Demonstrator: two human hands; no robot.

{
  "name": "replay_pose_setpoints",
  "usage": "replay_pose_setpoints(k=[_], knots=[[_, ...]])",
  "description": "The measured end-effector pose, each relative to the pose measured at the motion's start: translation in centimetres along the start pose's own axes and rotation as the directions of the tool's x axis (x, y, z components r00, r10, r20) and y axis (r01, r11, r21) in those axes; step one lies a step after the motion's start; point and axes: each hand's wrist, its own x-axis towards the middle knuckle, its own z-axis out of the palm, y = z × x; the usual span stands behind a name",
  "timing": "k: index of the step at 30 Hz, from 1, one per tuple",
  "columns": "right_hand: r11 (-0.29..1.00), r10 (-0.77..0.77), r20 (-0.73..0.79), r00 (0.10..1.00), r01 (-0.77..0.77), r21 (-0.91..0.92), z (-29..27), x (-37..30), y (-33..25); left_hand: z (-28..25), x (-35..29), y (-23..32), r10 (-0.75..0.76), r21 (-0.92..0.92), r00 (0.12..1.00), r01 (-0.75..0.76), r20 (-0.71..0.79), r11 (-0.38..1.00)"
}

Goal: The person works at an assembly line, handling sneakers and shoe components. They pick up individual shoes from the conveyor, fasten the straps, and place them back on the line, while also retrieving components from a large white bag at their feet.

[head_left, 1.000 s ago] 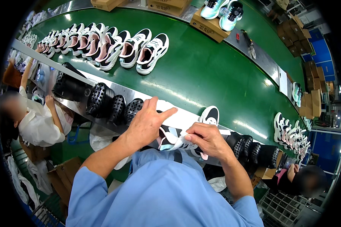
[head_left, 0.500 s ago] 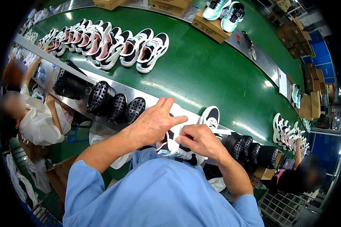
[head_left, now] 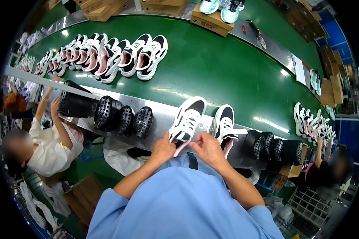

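A black, white and pink sneaker stands in front of me on the metal edge, toe pointing away. My left hand is closed on the left side of its collar, near the heel. On the opposite side, my right hand has curled fingers, with the thumb at the pink lining; the hand partly hides what it pinches. A matching sneaker sits just to the right, a white strip sticking out from its side.
Black perforated shoe-shaped forms stand left, with more forms right. A row of sneakers lines the green belt. A cardboard box carries teal shoes. Co-workers sit at left and right.
The sneaker, lying sideways close to my body before, now stands with its toe pointing away. My left hand has moved down and toward me, from above it to its collar. The view has shifted slightly.
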Motion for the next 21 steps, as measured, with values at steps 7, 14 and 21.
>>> replay_pose_setpoints(k=[7,14,21], knots=[[0.995,0.052,-0.003,0.999,-0.052,-0.079,5.1,2.7,5.0,0.5,-0.3,2.7,0.350,0.258,0.874,-0.272,-0.336,0.927],[0.987,0.031,-0.096,0.995,-0.045,-0.153,5.6,2.1,4.4,-0.7,1.5,3.3,0.893,0.525,0.445,-0.746,-0.063,0.409],[0.998,0.039,-0.192,0.981,-0.049,-0.046,7.2,2.8,5.1,-1.8,2.0,4.4,0.846,0.494,0.533,-0.738,0.007,0.460]])
